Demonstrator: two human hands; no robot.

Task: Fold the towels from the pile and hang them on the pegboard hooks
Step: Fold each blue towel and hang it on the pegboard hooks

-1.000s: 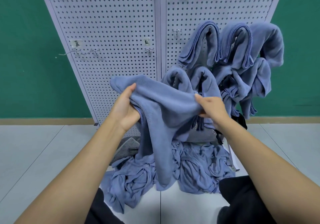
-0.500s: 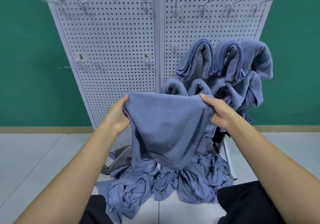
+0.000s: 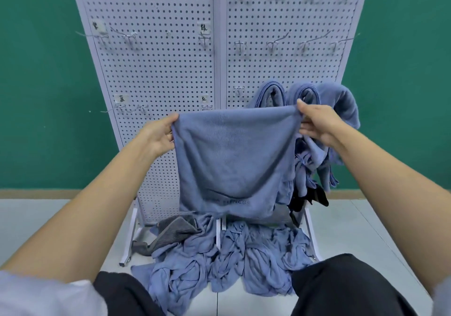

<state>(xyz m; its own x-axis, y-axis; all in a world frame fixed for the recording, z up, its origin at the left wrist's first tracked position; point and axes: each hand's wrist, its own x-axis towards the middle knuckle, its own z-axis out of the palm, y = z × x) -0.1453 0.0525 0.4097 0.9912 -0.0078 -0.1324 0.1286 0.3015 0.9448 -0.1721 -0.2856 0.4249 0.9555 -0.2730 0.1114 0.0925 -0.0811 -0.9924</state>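
left hand (image 3: 158, 136) pinches blue towel (image 3: 234, 159) left corner | right hand (image 3: 317, 124) pinches right corner | hem print illegible | pegboard (image 3: 158, 71) tags handwritten, unreadable

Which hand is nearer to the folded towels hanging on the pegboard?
Right. The right hand is directly in front of the hanging towels; the left hand is well to their left.

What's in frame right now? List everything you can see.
pegboard: two panels, white, before green wall
hooks: many, metal, rows across pegboard
labels: four, white, left panel
hung towels: several, blue, lower right hooks
held towel: one, blue, stretched out at centre
towel pile: one, blue, floor below pegboard
grey towel: one, grey, pile's left edge
left hand: one, bare, grips held towel's top left corner
right hand: one, bare, grips its top right corner
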